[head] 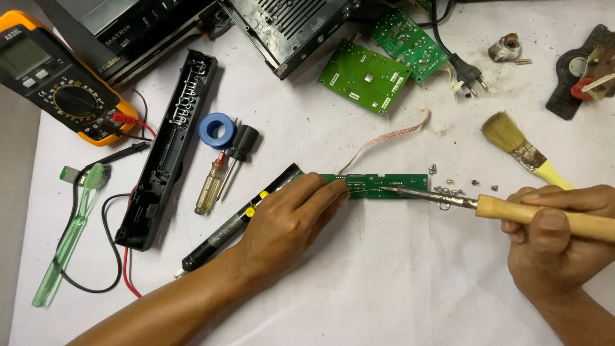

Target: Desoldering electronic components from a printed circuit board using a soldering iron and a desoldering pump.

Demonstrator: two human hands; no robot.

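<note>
while my left hand (pixel 291 221) presses flat, fingers together, on the narrow green circuit board (pixel 384 186), my right hand (pixel 554 240) grips a wooden-handled soldering iron (pixel 512 210), tip touching the board.

A white cloth or paper sheet (pixel 397 288) covers the work surface and fills nearly the whole view; it is smudged and lightly speckled with dust and crumbs toward its far right corner. Along the left edge a narrow strip of plain grey surface (pixel 16 192) shows beside the sheet. The light is even and bright, casting only short, soft shadows. No wall, floor or window can be seen.
</note>
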